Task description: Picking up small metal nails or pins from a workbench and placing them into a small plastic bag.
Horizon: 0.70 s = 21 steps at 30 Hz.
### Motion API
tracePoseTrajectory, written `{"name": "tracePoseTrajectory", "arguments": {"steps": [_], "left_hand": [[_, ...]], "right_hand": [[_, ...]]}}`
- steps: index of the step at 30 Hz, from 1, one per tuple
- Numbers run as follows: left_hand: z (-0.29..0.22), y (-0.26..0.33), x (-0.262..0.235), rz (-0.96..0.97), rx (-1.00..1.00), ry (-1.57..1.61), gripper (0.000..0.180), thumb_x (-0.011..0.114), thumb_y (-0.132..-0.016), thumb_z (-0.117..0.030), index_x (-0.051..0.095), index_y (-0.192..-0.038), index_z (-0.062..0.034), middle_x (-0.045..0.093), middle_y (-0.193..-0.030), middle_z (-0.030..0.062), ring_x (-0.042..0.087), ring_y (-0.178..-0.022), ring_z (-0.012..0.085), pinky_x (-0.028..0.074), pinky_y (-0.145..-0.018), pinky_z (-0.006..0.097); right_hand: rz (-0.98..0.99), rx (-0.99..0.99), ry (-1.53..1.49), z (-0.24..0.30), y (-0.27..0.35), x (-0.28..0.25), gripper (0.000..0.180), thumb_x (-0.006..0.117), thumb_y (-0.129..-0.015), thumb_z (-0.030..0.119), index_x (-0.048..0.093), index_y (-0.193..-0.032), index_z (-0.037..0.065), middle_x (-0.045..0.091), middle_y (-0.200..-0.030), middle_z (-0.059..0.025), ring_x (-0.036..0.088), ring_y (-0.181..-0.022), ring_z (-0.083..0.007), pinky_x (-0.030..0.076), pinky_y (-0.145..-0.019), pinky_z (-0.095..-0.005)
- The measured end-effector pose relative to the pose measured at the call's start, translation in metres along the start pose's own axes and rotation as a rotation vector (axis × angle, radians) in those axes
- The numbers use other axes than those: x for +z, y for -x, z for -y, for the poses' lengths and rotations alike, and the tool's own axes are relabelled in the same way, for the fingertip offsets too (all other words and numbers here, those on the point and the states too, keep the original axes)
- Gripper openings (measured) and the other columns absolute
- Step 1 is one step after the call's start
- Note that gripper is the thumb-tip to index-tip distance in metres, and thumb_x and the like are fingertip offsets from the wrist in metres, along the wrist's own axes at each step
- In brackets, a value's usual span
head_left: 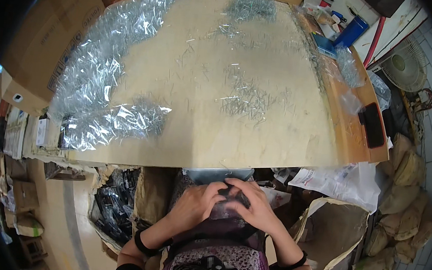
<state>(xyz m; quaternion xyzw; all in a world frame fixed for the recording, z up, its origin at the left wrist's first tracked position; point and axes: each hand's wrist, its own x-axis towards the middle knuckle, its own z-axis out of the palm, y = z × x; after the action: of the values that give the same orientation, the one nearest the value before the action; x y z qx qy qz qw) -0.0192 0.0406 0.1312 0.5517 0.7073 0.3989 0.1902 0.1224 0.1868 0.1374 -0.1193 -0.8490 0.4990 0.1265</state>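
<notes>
My left hand [197,201] and my right hand [254,206] meet in front of my body, just below the table's near edge. The fingers of both are bent inward toward each other, around a small dark thing whose kind is hidden and blurred. Right beyond the fingertips a grey metal tray [212,175] juts out from under the tabletop. Loose thin metal pins [244,102] lie scattered over the pale tabletop [180,78], with a thicker heap of pins [251,5] at its far side. Shiny clear plastic packets [96,65] are piled along the left.
An open sack [333,232] stands at my right, below a white plastic bag [343,183]. Another sack at my left holds dark packets [114,206]. A phone [372,125] and a blue can [352,31] rest along the right edge. Cardboard boxes [50,33] border the left.
</notes>
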Motion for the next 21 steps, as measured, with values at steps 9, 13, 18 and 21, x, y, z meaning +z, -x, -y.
{"name": "tracePoseTrajectory", "arguments": {"steps": [9, 13, 18, 21], "left_hand": [[0.025, 0.018, 0.005, 0.355, -0.304, 0.482, 0.016, 0.064, -0.09, -0.015, 0.054, -0.093, -0.0022, 0.061, -0.077, 0.0117, 0.06, -0.069, 0.0212, 0.045, -0.062, 0.033], [0.063, 0.042, 0.021, 0.476, -0.277, 0.306, 0.023, 0.069, -0.087, -0.022, 0.059, -0.086, -0.0019, 0.056, -0.075, 0.0082, 0.054, -0.068, 0.0176, 0.044, -0.061, 0.031], [0.088, 0.056, 0.049, 0.155, -0.244, 0.122, 0.021, 0.067, -0.087, -0.022, 0.061, -0.094, -0.0023, 0.064, -0.086, 0.0148, 0.063, -0.08, 0.0337, 0.05, -0.07, 0.04], [0.102, 0.063, 0.067, 0.124, -0.257, 0.148, 0.02, 0.064, -0.089, -0.023, 0.062, -0.097, -0.0045, 0.066, -0.094, 0.0144, 0.065, -0.085, 0.0348, 0.051, -0.07, 0.041]], "right_hand": [[0.181, 0.442, -0.654, -0.056, 0.031, 0.016, 0.014, 0.066, -0.09, 0.012, 0.058, -0.082, 0.003, 0.057, -0.071, 0.0, 0.05, -0.063, -0.0077, 0.038, -0.054, -0.0266], [0.147, 0.105, 0.031, -0.077, 0.046, 0.037, 0.019, 0.07, -0.085, 0.022, 0.058, -0.082, 0.007, 0.054, -0.078, -0.0062, 0.055, -0.074, -0.0219, 0.039, -0.071, -0.0341], [0.032, 0.105, 0.304, -0.103, 0.054, 0.069, 0.021, 0.065, -0.087, 0.021, 0.054, -0.098, 0.007, 0.053, -0.09, -0.0096, 0.053, -0.09, -0.0289, 0.032, -0.081, -0.0376], [-0.095, 0.132, 0.269, -0.114, 0.053, 0.082, 0.032, 0.068, -0.085, 0.019, 0.05, -0.103, 0.001, 0.052, -0.091, -0.0124, 0.051, -0.091, -0.0292, 0.033, -0.082, -0.039]]}}
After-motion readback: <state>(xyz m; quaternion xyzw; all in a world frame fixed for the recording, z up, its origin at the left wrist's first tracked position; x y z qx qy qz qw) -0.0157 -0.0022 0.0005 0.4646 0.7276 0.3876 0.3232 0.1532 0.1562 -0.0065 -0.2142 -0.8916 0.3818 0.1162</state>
